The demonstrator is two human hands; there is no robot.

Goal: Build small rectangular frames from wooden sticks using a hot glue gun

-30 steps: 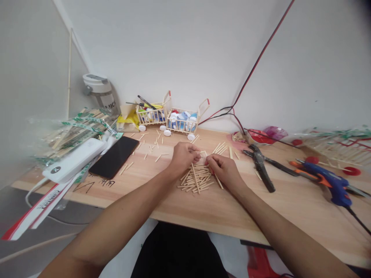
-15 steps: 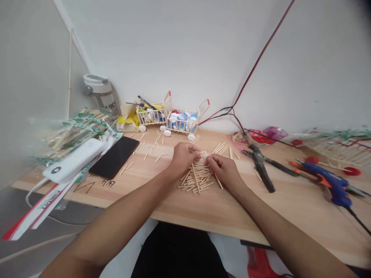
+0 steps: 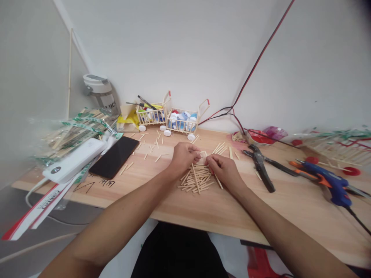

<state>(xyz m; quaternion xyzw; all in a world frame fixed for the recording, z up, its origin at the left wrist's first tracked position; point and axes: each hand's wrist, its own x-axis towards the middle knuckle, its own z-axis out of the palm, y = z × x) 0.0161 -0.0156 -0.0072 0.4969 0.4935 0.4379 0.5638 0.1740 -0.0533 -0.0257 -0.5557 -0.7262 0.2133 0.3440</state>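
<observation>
Wooden sticks [image 3: 196, 179] heaped on the worktop [image 3: 185, 208], just below both hands | left hand [image 3: 184, 156]: grip narrow, contents hidden | right hand [image 3: 222, 169]: grip narrow too, contents hard to tell | change: none visible across the last second, suggesting a steady hold, work unadvanced

The change over the last second is slight. The view seems to drift by a trace, so that at the far left the lidded jug [image 3: 100, 92] and the thin stick [image 3: 70, 73] against the wall sit marginally farther right. Any shift in the left hand [image 3: 186, 157], the right hand [image 3: 222, 168] or the pale stick piece [image 3: 203, 151] between them is too small to tell.
</observation>
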